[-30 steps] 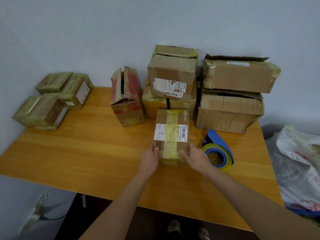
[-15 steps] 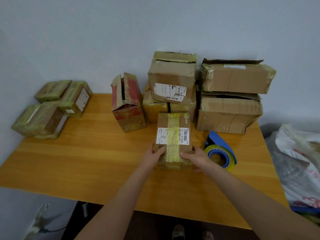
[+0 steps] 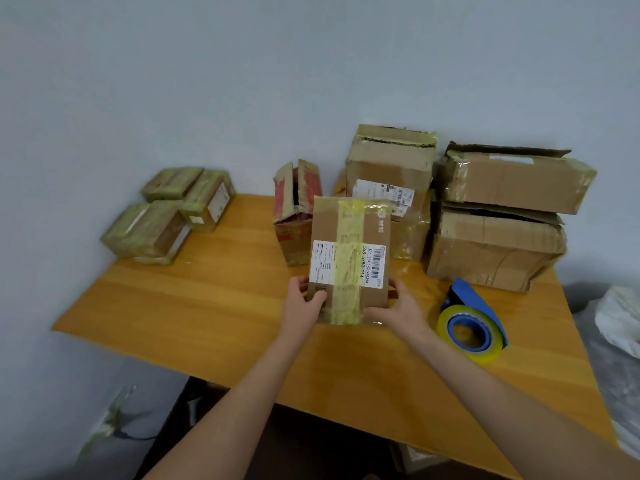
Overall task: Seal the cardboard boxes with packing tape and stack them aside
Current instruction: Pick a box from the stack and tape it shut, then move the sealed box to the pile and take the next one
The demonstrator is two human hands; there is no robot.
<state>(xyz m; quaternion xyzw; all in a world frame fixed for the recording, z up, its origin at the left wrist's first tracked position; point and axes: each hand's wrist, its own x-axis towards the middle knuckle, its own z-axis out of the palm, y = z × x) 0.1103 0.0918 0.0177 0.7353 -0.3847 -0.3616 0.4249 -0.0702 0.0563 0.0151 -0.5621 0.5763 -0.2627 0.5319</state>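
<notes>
Small box is mid-table, just left of the tape dispenser, tipped up w/ its taped top facing the camera. Left hand grasps the near-left corner, thumb on the top face, fingers wrapped round the side. Right hand grasps the near-right corner, fingers curled behind the side wall. Can't tell if the bottom edge touches the table or hangs just off it.

A yellowish tape strip runs down the middle, over the label, & wraps the near edge. It looks sealed, so the next stop is prob the sealed stack at far left.

Handling call: corrugated card, stiff, no sag. It's held by two corners only, so prob light. The tape is glossy = slick, so fingers belong on bare cardboard at the sides, not on the strip. A two-hand hold on opposite sides is enough. No hard squeeze, since the walls could dent.

Unsealed boxes sit far right against the wall, w/ a red box just left of them.
</notes>
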